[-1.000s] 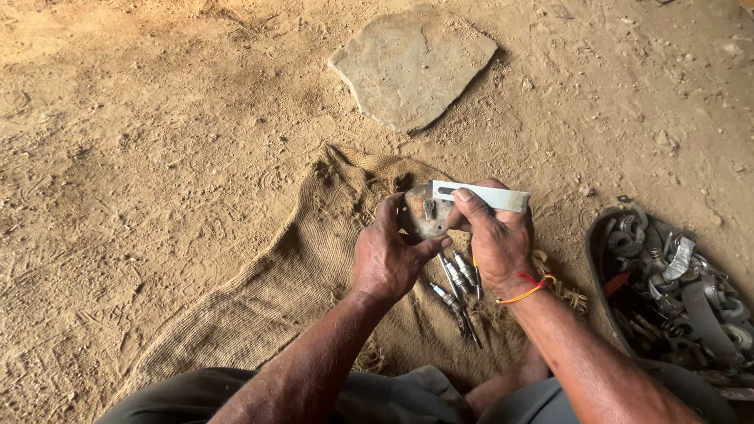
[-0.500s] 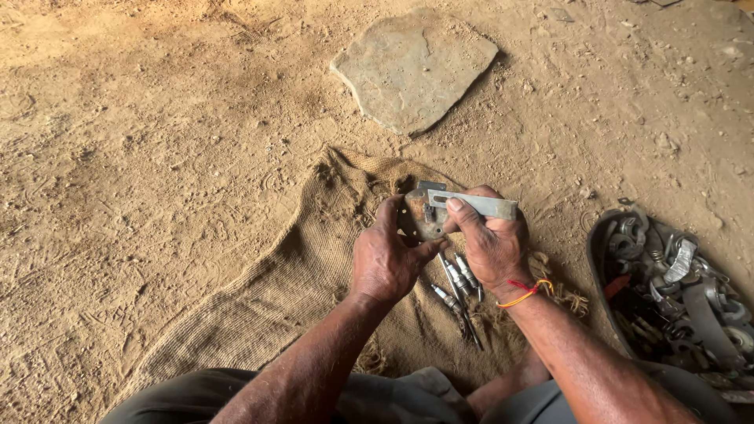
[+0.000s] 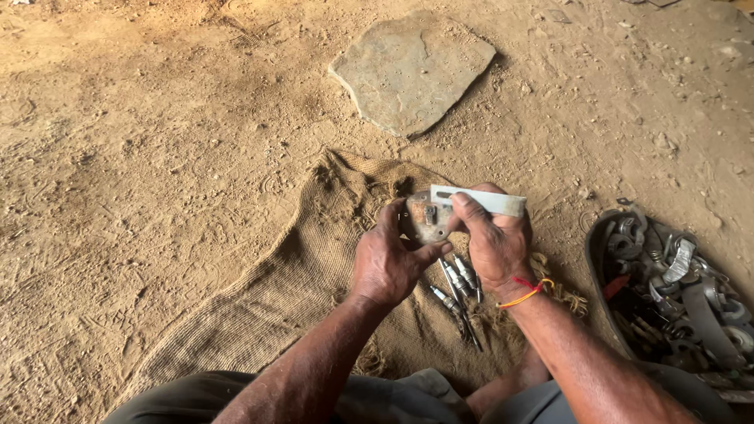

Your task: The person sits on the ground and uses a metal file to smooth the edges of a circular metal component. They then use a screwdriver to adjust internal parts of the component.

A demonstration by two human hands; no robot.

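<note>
A small rusty brown metal plate (image 3: 426, 221), dull and pitted, is gripped by the left hand (image 3: 390, 263); a flat pale grey metal strip (image 3: 481, 201), smooth and matt, is pinched by the right hand (image 3: 496, 243). Coarse tan woven burlap sacking (image 3: 298, 298), frayed at its edges, is spread on rough dry earth. Slim shiny steel pins (image 3: 459, 294) are laid near the sacking's right edge. A flat grey stone slab (image 3: 412, 71) is seen as rough and dusty.
</note>
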